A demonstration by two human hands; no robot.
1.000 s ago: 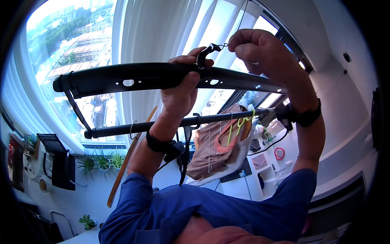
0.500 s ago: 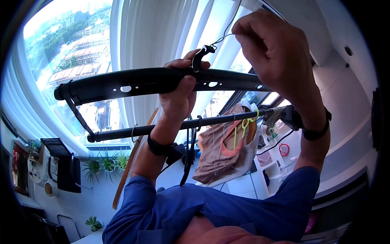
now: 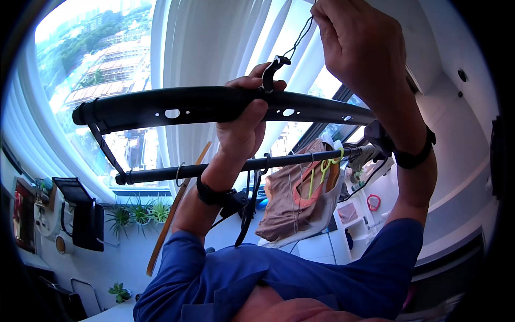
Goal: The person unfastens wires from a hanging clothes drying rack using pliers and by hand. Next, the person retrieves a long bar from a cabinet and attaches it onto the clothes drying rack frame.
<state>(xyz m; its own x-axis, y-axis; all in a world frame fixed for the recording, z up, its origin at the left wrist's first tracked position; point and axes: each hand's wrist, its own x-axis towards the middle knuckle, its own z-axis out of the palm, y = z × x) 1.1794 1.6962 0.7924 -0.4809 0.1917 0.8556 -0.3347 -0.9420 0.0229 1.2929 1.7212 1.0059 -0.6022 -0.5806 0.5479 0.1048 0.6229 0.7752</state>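
Note:
My left hand (image 3: 240, 129) is wrapped around the middle of a long black bar (image 3: 150, 106) with oval holes, thumb below and fingers over the top. Beside those fingers a small black hook-shaped clip (image 3: 271, 72) stands up from the bar. A thin dark cord (image 3: 303, 35) rises from the clip in a narrow loop towards my right hand (image 3: 367, 45), raised at the upper right. Its fingers are pinched together on the cord. Below hangs a black rod (image 3: 289, 160), joined to the bar's left end by a short link.
Brown clothing (image 3: 287, 206) and a green hanger (image 3: 322, 169) hang from the rod's right part. A wooden hanger (image 3: 171, 225) hangs at left. Behind are a white curtain (image 3: 209, 48) and a window (image 3: 107, 64); lower left, a black chair (image 3: 83, 220) and potted plants (image 3: 140, 213).
My right hand has moved up, drawing the cord into a straighter, more upright line. The clip and bar have shifted slightly right; my left hand keeps its grip.

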